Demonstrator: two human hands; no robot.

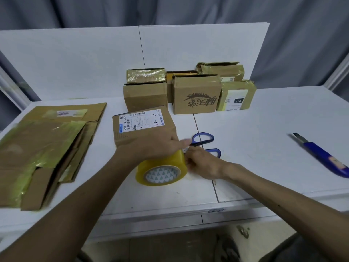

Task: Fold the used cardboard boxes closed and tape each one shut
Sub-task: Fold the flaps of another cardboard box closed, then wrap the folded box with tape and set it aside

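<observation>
At centre frame, a left hand [156, 142] clamps a roll of tape [161, 170] on its side against a labelled box [141, 127] on the table [264, 114], apparently steadying it while the right hand [203, 163] fingers pinch at its edge, seemingly seeking the loose end. Scissors [204, 141] lie just behind.

A blue knife [321, 156] lies slanted on the white table [264, 120], well to the right of the right hand [204, 163], blade end pointing away. Behind the table stand white panels [188, 46], with grey curtain [302, 35] beyond them. Below the table edge the floor [170, 246] shows brown.
</observation>
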